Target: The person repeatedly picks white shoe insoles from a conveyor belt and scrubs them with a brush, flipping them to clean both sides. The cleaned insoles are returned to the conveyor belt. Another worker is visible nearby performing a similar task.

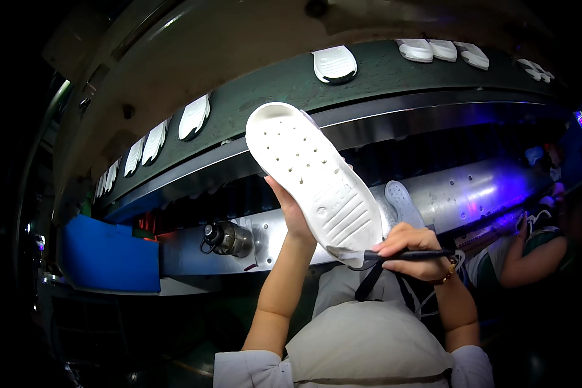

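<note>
A white shoe sole (307, 168) with small holes and raised ridges is tilted up in front of me. My left hand (293, 213) grips it along its left edge, with most of the fingers hidden behind it. My right hand (410, 249) pinches the black handle of a brush (433, 254). The brush's pale tip lies against the near end of the sole. Just beyond my right hand, a second sole, light grey-blue (402, 202), rests on the metal ledge.
A dark green conveyor belt (265, 84) runs across the far side, carrying several white soles (335, 63). A brown machine body (194, 52) overhangs it. On the metal ledge (459, 194) stands a steel bottle (229, 239). A blue panel (110, 255) is at left; another person's arm (530, 262) at right.
</note>
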A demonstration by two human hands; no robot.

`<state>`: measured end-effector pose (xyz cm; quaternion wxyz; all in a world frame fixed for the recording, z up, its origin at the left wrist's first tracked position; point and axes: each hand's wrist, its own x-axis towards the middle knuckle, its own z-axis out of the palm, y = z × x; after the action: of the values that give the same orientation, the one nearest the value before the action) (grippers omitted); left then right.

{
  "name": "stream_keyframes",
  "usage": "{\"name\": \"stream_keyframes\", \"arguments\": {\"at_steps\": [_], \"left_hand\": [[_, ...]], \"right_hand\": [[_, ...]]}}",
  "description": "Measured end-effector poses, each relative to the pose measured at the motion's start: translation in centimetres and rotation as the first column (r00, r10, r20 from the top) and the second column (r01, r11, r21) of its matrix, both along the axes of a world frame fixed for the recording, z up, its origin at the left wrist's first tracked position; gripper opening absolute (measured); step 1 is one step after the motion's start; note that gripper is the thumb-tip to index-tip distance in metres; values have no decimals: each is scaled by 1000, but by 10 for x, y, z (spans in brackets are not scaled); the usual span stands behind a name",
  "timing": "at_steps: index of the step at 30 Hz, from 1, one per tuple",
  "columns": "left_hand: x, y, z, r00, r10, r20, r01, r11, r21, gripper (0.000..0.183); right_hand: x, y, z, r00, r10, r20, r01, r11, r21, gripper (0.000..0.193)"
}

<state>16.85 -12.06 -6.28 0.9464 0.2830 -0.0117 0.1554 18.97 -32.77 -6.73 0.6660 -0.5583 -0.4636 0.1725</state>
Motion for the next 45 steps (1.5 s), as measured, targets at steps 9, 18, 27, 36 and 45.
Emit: {"name": "stream_keyframes", "arguments": {"at_steps": [9,18,27,36,45], "left_hand": [[-17,1,13,971,-238,-9,238,965,112,89],[-29,-27,-12,989,-139,-45,142,988,58,83],[-22,-5,-29,989,-140,-50,146,979,142,75],[-23,-4,8,926,-276,-256,342,901,267,55],[-12,-7,27,701,-448,-555,654,714,250,44]], "right_hand": [[-1,1,-8,702,180,-689,83,940,331,17],[-12,14,10,948,8,-319,47,985,164,17],[19,11,30,984,179,-9,-179,984,-12,17],[45,0,44,921,378,99,-359,919,-163,17],[51,-4,43,868,478,139,-430,860,-273,15]]}}
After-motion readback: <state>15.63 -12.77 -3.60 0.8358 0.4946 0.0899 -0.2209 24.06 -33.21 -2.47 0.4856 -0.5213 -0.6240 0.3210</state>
